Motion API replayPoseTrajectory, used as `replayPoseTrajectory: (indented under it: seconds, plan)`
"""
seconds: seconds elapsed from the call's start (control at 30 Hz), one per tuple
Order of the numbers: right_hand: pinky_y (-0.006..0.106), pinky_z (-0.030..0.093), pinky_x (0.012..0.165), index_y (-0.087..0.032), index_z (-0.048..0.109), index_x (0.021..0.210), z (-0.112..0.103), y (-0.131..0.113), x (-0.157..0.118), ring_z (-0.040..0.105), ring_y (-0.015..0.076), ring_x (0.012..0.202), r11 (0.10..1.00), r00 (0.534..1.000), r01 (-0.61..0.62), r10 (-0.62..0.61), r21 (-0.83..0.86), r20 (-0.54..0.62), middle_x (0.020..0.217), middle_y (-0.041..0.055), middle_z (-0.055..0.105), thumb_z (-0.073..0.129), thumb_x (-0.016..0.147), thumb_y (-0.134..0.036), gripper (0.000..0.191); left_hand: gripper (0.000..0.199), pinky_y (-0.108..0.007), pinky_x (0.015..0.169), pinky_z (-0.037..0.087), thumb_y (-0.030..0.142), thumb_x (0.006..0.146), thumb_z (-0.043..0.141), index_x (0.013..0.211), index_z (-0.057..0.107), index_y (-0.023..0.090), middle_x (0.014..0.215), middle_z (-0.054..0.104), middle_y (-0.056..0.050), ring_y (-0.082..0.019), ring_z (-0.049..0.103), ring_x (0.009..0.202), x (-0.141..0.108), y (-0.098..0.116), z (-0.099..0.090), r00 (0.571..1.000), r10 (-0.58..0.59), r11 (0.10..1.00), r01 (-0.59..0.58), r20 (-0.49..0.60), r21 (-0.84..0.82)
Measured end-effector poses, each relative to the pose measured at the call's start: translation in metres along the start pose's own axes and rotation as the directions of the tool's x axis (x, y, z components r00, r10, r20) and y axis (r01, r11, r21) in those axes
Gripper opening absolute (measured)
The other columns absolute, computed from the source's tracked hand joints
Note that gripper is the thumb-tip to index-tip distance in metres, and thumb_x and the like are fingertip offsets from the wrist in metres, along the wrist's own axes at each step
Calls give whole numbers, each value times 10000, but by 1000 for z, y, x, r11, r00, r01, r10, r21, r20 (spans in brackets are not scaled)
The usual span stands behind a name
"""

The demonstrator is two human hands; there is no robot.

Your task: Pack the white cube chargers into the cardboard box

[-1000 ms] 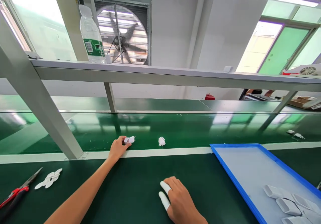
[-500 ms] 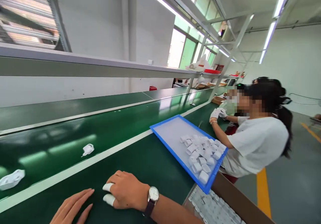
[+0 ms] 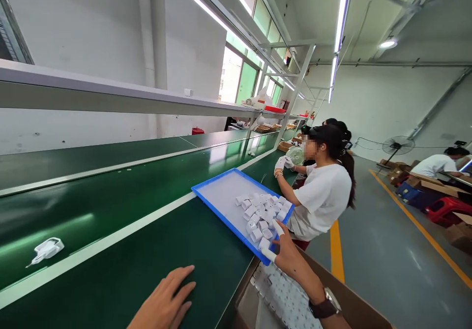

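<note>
Across the green tabletop [image 3: 147, 255] lies a blue-rimmed tray [image 3: 217, 194]. The right hand [image 3: 289, 257] is at its near corner, thumb and forefinger parted; the left hand [image 3: 164, 299] is empty, fingers loosely spread. White plastic housings [image 3: 250, 212] lie heaped inside: picking one up seems the step, calling for a light pinch. Half a second ago, both hands were clear of the tray.

Left hand [image 3: 165, 299]: lower part cut by bottom edge. Right hand [image 3: 291, 259]: contact with white pieces [image 3: 263, 225] (small, crowded) not discernible. Carton [image 3: 348, 298] cropped below.
</note>
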State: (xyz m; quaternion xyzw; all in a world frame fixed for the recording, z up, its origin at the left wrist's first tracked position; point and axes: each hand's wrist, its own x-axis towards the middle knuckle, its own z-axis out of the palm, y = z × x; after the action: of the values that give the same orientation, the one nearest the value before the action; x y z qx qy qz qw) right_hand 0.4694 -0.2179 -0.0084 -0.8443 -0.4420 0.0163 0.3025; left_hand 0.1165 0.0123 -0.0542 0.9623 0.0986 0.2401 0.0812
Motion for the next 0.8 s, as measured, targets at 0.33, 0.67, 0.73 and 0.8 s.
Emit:
replayPoseTrajectory:
  seconds: [0.33, 0.67, 0.73, 0.8]
  plan:
    - [686, 294, 1189, -65, 667, 1030, 28, -4, 49, 135, 532, 1525, 974, 995, -103, 100, -204, -25, 1644, 302, 224, 796, 737, -389, 455, 380, -651, 1075, 489, 99, 932, 527, 1276, 627, 225, 1641, 392, -80, -402, 450, 1429, 149, 98, 50, 963, 10, 978, 47, 269, -203]
    - [577, 362, 1194, -48, 639, 1152, 48, -35, 121, 247, 488, 1510, 977, 996, -52, 35, -206, -88, 1588, 300, 325, 810, 798, -502, 600, 463, -677, 1121, 440, 189, 987, 436, 1430, 558, 244, 1655, 363, -73, -428, 394, 1473, 143, 88, 68, 942, 2, 982, 62, 334, -180]
    - [590, 395, 1160, -82, 638, 1207, 50, -40, 138, 365, 427, 1466, 973, 994, -63, 42, -222, -98, 1552, 223, 419, 783, 855, -448, 529, 463, -687, 1107, 448, 211, 987, 444, 1431, 568, 253, 1644, 382, -84, -437, 411, 1461, 144, 86, 75, 944, 1, 985, 55, 329, -161]
    - [584, 436, 1116, -154, 621, 1277, 53, -43, 155, 473, 350, 1390, 970, 993, -71, 47, -232, -106, 1502, 134, 497, 708, 939, -387, 420, 469, -685, 1101, 455, 231, 991, 446, 1444, 562, 269, 1637, 395, -85, -434, 423, 1456, 145, 84, 80, 947, 12, 987, 41, 322, -156]
